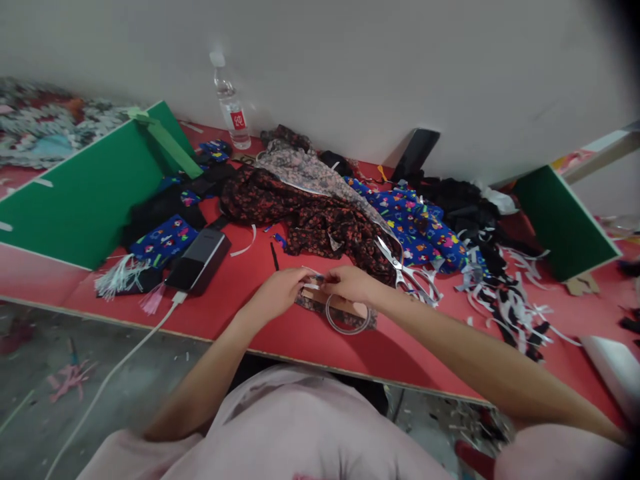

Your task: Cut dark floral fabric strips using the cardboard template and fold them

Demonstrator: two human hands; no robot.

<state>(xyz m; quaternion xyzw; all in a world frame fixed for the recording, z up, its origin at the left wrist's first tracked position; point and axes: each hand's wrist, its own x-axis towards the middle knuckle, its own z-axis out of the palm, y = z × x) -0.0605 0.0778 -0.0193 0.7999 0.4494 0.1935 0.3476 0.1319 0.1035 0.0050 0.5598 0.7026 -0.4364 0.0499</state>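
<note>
A short strip of dark floral fabric (373,320) lies on the red tabletop in front of me, with a flat tan piece like card (345,305) along it. My left hand (280,292) has its fingers closed at the strip's left end. From the other side, my right hand (347,283) pinches the strip near that end, where a small white piece shows between the hands. Below the right wrist, a pale thin ring or coil (349,329) rests over the strip; its kind is unclear. Scissors (403,267) lie partly spread beyond my right forearm.
Dark floral cloth (320,223) and blue printed cloth (415,227) are heaped behind. A black power bank (200,261) with a white cable sits left. A water bottle (233,110) and leaning phone (416,153) stand by the wall. Green boards (95,193) and scraps (515,293) flank the table.
</note>
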